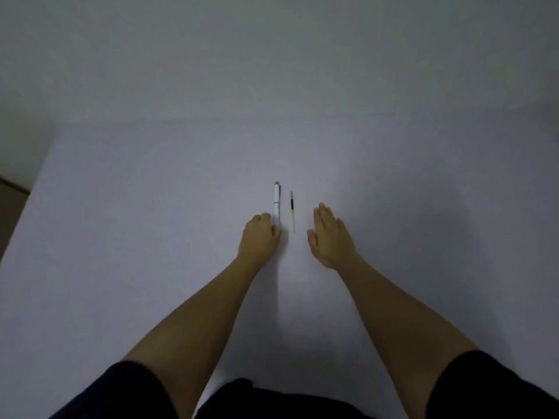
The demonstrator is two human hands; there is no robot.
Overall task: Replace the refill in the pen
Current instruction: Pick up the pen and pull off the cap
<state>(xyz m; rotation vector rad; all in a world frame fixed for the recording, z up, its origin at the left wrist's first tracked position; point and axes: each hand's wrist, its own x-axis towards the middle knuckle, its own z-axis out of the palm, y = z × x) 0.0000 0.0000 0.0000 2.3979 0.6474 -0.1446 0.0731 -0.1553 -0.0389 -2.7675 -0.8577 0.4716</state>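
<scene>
A white pen (276, 201) lies on the pale table (151, 222), pointing away from me, its capped end far. My left hand (259, 237) is curled around the pen's near end, fingers closed on it. Just right of the pen lies a thin refill (292, 211), clear with a black and a yellow band, parallel to the pen and untouched. My right hand (329, 237) rests to the right of the refill with its fingers spread, palm down, holding nothing.
The table's far edge (272, 120) meets a plain grey wall. Its left edge (33, 189) drops to a darker floor. Dark sleeves frame the bottom of the view.
</scene>
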